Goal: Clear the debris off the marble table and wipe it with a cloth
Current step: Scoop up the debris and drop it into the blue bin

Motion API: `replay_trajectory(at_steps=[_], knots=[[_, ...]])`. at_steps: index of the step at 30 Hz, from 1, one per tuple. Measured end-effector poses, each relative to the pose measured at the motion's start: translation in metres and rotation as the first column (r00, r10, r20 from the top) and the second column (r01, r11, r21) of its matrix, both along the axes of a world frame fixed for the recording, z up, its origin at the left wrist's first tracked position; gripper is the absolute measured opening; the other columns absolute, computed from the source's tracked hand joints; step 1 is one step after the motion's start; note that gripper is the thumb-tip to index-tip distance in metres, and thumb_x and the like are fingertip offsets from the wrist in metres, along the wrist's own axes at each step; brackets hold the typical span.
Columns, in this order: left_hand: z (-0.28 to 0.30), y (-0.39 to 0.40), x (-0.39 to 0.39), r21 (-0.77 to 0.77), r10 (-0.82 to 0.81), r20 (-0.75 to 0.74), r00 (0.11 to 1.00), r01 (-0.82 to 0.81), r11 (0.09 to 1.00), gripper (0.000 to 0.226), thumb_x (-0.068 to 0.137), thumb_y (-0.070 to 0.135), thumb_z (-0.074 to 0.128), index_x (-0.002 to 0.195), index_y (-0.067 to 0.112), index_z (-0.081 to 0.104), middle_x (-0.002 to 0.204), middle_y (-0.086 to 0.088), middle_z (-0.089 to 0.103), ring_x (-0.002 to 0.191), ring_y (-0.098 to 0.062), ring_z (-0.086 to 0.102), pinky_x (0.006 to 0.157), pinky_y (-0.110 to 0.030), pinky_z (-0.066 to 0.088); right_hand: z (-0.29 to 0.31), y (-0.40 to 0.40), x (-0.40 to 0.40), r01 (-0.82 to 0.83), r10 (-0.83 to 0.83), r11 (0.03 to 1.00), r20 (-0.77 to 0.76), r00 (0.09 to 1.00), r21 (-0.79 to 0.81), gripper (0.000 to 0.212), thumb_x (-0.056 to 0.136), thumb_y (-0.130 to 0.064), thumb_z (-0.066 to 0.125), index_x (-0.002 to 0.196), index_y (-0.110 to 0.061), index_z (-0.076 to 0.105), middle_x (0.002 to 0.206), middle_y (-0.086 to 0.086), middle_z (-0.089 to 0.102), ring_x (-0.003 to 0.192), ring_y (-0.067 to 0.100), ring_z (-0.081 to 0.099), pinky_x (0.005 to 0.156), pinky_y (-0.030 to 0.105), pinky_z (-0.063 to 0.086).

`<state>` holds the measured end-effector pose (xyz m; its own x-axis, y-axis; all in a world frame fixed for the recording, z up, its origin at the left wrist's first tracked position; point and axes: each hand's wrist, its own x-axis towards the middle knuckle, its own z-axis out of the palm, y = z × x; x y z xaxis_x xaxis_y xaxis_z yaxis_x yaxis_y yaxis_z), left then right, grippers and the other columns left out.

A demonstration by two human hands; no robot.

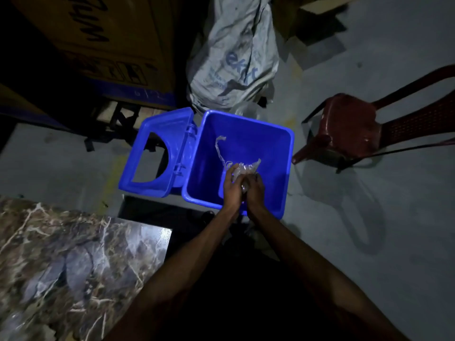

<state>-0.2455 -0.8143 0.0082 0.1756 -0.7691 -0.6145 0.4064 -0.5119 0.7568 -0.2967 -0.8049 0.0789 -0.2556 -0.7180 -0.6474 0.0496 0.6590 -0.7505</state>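
Note:
Both hands are held together over the open blue plastic bin (278,143). My left hand (231,187) and my right hand (256,190) press a crumpled wad of clear plastic debris (242,168) between them. A thin strip of the plastic (219,148) trails up and left from the wad, inside the bin's mouth. The bin's lid (157,153) hangs open to the left. The brown, white-veined marble table (61,262) fills the lower left corner; no debris shows on the part in view. No cloth is in sight.
The room is dim. A grey printed sack (234,57) leans behind the bin. Large cardboard boxes (98,45) stand at the upper left. A red plastic chair (349,129) sits to the right on the grey floor (369,230).

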Motion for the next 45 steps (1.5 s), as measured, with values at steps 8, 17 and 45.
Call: replay_trajectory(at_steps=[8,17,45], knots=[[-0.038,-0.04,-0.003,0.118,-0.064,0.121,0.991,0.049,0.992,0.052,0.095,0.009,0.065,0.142,0.026,0.047,0.132,-0.029,0.061,0.101,-0.038,0.067,0.085,-0.049,0.056,-0.01,-0.053,-0.034,-0.052,0.054,0.994,-0.015,0.998,0.096,0.038,0.111,-0.011,0.041,0.145,0.003,0.049,0.147,0.024,0.053,0.109,0.018,0.05,0.096,0.04,0.047],[-0.048,-0.072,-0.031,0.279,-0.096,0.228,0.969,0.03,0.96,0.053,0.099,-0.006,0.055,0.149,0.008,0.042,0.069,-0.004,0.06,0.046,-0.001,0.052,0.046,-0.016,0.043,-0.062,-0.108,-0.105,-0.211,0.185,0.957,0.14,0.973,0.2,0.039,0.108,-0.026,0.049,0.142,-0.008,0.058,0.142,0.014,0.062,0.108,0.019,0.06,0.099,0.047,0.052],[-0.038,-0.044,-0.055,0.077,0.621,0.307,0.721,-0.67,0.739,0.023,0.092,-0.016,0.049,0.095,0.002,0.063,0.078,-0.008,0.047,0.05,-0.017,0.051,0.046,-0.03,0.051,-0.106,-0.092,-0.155,-0.396,0.389,0.918,0.136,0.911,0.027,0.032,0.099,0.001,0.057,0.129,-0.001,0.069,0.129,0.01,0.07,0.108,0.012,0.063,0.072,0.005,0.048]])
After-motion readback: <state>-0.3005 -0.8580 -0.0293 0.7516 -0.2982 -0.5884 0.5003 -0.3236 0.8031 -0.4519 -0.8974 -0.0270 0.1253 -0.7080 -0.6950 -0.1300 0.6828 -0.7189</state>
